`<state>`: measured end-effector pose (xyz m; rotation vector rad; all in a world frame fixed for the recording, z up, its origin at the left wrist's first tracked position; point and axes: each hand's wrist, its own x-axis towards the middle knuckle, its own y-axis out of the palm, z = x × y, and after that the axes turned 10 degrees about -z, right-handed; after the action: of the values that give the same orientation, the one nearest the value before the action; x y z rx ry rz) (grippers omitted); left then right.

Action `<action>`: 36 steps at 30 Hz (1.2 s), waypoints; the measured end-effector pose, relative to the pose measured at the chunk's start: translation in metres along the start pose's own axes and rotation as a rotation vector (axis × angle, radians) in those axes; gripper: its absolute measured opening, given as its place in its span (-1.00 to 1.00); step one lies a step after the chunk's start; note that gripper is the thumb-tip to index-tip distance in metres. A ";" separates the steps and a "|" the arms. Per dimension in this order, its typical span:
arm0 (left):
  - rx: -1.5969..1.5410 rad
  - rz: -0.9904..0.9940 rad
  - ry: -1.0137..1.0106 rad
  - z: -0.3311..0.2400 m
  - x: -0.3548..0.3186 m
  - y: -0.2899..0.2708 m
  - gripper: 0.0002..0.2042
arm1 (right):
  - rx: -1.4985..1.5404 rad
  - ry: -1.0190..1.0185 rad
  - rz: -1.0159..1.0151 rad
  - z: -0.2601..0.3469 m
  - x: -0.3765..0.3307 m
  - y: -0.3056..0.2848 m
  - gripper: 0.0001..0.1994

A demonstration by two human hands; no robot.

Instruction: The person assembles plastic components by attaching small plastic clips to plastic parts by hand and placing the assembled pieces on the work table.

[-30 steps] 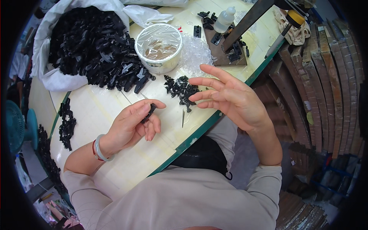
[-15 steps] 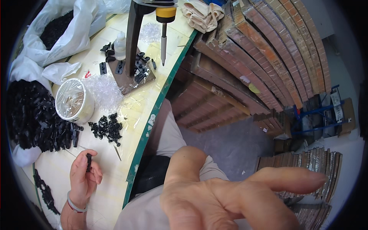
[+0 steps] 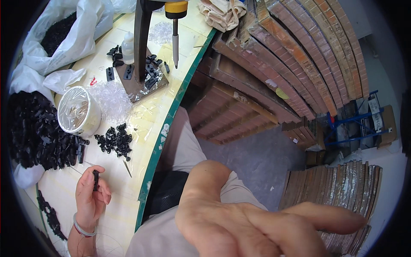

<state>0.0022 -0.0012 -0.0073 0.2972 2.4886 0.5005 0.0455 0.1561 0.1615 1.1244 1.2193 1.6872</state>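
My left hand (image 3: 87, 201) is by the near left part of the table, closed in a pinch around a small black plastic part (image 3: 96, 180). A light-coloured bangle (image 3: 83, 231) circles that wrist. Large and close to the camera, my right hand (image 3: 244, 222) reaches across my lap with a finger stretched to the right; it holds nothing that I can see, and some fingers are cut off by the lower edge. Beyond my left hand lie a scatter of small black pieces (image 3: 114, 140) and a thin metal pin (image 3: 127, 169).
A big heap of black parts (image 3: 38, 132) spreads at left, beside a white tub (image 3: 92, 122) lined with plastic. Farther off stand a screwdriver-like tool (image 3: 175, 47) on a dark post (image 3: 140, 47), a small bottle (image 3: 127, 49) and white sacks (image 3: 87, 34). Stacked boards (image 3: 291, 64) rise at right.
The view has shifted slightly, so the table things sit a little farther left. My right hand's outstretched finger has dropped lower. The left hand keeps its hold on the black part.
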 end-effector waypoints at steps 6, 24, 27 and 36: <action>-0.004 -0.001 -0.016 0.001 -0.003 0.001 -0.70 | 0.079 0.065 0.094 -0.009 0.006 -0.017 -0.68; -0.044 0.095 -0.087 -0.011 -0.001 0.007 -0.68 | 0.053 0.808 0.412 -0.021 0.049 -0.116 -0.02; -0.088 0.151 -0.160 -0.012 0.003 0.009 -0.67 | 0.064 1.063 0.292 -0.018 0.066 -0.148 -0.09; -0.097 0.217 -0.171 -0.015 -0.005 0.002 -0.65 | 0.068 1.232 0.152 -0.017 0.054 -0.154 -0.15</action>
<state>-0.0025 -0.0048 0.0075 0.5522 2.2702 0.6532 0.0237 0.2405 0.0228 0.0716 1.9069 2.5679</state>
